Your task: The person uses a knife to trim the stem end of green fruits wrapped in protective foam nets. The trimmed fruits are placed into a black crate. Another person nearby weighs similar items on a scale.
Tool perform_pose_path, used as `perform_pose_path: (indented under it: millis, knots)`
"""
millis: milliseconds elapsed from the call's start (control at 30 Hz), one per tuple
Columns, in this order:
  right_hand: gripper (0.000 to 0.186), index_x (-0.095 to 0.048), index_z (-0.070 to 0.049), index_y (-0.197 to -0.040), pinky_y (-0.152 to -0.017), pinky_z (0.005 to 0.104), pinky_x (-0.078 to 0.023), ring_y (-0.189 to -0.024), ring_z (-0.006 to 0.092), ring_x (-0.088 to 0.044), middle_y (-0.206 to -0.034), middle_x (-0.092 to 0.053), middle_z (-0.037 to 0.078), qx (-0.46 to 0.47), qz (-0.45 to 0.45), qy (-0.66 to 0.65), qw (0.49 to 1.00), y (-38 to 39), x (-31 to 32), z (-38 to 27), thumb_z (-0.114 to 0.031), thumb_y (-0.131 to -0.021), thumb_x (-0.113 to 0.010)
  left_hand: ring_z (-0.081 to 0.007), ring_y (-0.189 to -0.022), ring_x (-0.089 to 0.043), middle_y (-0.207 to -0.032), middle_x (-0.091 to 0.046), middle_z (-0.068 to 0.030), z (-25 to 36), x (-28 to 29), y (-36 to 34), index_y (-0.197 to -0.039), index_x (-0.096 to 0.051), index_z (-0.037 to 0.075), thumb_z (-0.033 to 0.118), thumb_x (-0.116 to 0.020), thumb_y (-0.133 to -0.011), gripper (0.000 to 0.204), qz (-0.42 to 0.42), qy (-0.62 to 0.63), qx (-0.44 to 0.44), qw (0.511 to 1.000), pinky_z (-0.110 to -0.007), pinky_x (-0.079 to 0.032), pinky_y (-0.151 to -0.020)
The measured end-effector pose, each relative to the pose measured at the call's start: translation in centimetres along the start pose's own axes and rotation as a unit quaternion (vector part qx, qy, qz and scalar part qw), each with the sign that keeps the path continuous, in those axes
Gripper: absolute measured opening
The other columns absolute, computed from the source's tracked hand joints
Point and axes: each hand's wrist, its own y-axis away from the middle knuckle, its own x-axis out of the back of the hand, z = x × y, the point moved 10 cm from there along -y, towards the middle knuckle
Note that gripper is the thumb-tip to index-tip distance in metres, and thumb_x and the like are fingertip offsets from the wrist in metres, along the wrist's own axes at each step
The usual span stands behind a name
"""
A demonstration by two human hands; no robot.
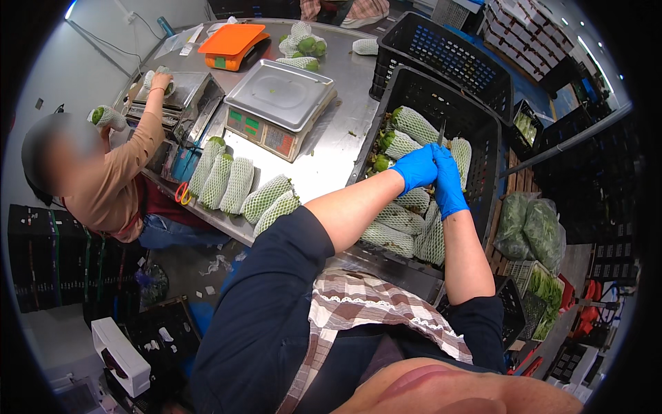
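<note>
My left hand (pixel 416 170) and my right hand (pixel 449 183), both in blue gloves, meet over a black crate (pixel 491 153). A thin blade, seemingly of a small knife (pixel 443 130), sticks up from the right hand's closed fingers. The left hand's fingers are closed against the right; whatever they hold is hidden. Below and around the hands lie several long green gourds (pixel 414 125) in white foam netting. Left of the crate, more netted gourds (pixel 238 185) lie in a row along the metal table's (pixel 355 127) near edge.
A scale (pixel 281 96) with a metal pan stands left of the crate, an orange scale (pixel 233 41) behind it. Another black crate (pixel 448 58) sits beyond mine. Orange-handled scissors (pixel 183 194) lie by the row. At left, a co-worker (pixel 114 169) handles netted gourds. Bagged greens (pixel 529 224) are at right.
</note>
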Motion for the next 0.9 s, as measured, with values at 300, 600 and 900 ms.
perform_pose_path:
  millis: [300,600,900]
  knots:
    - [0.030,-0.062,-0.009,-0.118,-0.079,0.0285,-0.049,-0.089,0.0142,-0.060,-0.102,-0.065,0.003,-0.001,-0.004,0.005,1.000,-0.07,0.04,0.05,-0.031,-0.099,-0.058,-0.0306,-0.081,-0.072,-0.097,-0.070,-0.0242,-0.09,-0.20,-0.13,-0.118,-0.053,-0.002,0.009,-0.058,-0.084,0.036,-0.005,0.016,-0.004,1.000,-0.040,-0.057,-0.070]
    - [0.030,-0.063,-0.008,-0.116,-0.077,0.0283,-0.048,-0.086,0.0139,-0.059,-0.098,-0.064,0.003,-0.008,-0.004,0.019,1.000,-0.02,0.04,-0.08,-0.032,-0.098,-0.059,-0.0305,-0.081,-0.072,-0.098,-0.070,-0.0244,0.17,-0.03,0.18,-0.121,-0.053,-0.002,0.010,-0.058,-0.086,0.037,-0.008,0.012,0.008,1.000,-0.040,-0.057,-0.069]
    - [0.030,-0.063,-0.008,-0.115,-0.078,0.0284,-0.049,-0.087,0.0141,-0.060,-0.099,-0.065,0.004,0.002,-0.005,0.001,1.000,0.04,-0.09,-0.20,-0.032,-0.099,-0.058,-0.0303,-0.081,-0.072,-0.097,-0.070,-0.0236,0.02,-0.07,0.03,-0.118,-0.054,0.000,0.009,-0.058,-0.085,0.034,-0.004,0.011,0.003,1.000,-0.040,-0.057,-0.070]
